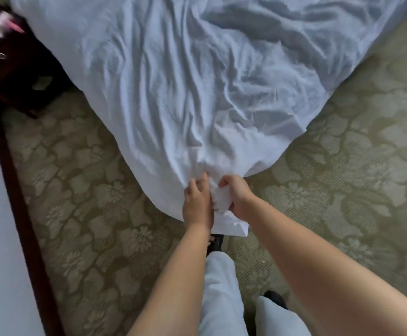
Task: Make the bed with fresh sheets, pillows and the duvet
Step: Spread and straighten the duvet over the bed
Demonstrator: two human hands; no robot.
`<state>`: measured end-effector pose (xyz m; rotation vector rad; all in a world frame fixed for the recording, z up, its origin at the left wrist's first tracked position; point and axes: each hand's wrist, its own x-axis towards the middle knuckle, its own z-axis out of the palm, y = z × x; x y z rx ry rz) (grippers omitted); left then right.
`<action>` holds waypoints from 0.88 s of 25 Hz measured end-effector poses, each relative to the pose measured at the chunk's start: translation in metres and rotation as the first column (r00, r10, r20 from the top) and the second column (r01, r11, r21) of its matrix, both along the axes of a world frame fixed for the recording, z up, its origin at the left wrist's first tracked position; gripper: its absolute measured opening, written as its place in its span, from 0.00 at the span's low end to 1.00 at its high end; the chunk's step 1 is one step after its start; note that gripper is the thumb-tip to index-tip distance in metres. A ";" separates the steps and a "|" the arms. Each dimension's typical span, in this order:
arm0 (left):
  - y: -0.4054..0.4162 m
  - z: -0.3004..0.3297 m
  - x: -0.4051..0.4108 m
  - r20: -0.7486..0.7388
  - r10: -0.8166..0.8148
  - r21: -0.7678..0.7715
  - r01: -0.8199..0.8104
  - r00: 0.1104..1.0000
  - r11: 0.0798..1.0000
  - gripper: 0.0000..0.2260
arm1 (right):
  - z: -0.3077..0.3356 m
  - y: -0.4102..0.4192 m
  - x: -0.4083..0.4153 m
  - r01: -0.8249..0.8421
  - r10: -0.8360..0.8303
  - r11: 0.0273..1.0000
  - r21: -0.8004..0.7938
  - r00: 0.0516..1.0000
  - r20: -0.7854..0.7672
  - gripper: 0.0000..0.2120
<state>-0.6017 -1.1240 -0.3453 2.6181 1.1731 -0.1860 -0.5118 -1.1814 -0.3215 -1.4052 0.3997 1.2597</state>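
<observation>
A wrinkled white sheet point(185, 76) covers the bed and hangs over its near corner, tapering to a bunched point just above the carpet. My left hand point(196, 202) and my right hand point(236, 195) sit side by side at that point. Both grip the gathered corner of the sheet, with a wad of white cloth between them. A short tail of the sheet hangs below my hands. No pillows are in view.
A dark wooden nightstand point(11, 76) stands left of the bed, with blurred items on top. Patterned green carpet point(343, 178) lies on both sides of the corner. A white wall with dark baseboard point(20, 214) runs along the left. My legs and dark shoes are below.
</observation>
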 end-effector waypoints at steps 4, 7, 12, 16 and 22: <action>-0.009 0.093 0.010 0.159 0.070 0.096 -0.086 0.985 0.992 0.07 | 0.094 -0.010 0.002 0.063 -0.075 0.993 0.096 0.990 0.118 0.07; -0.020 0.136 0.021 0.209 0.007 0.123 -0.033 0.978 0.992 0.09 | 0.126 -0.027 0.017 0.141 -0.174 0.978 0.157 0.957 0.230 0.16; -0.039 0.092 0.002 -0.164 -0.252 -0.341 0.185 0.954 0.922 0.17 | 0.068 -0.072 0.014 -0.030 0.117 0.963 -0.267 0.941 0.318 0.10; -0.018 0.069 -0.008 -0.416 -0.376 -0.368 0.225 0.828 0.902 0.28 | 0.016 -0.083 0.000 -0.289 0.466 0.808 -0.514 0.846 0.258 0.13; 0.032 0.053 0.006 -0.404 -0.366 -0.347 0.229 0.838 0.909 0.29 | -0.005 -0.035 0.009 -0.320 0.518 0.799 -0.509 0.796 0.313 0.08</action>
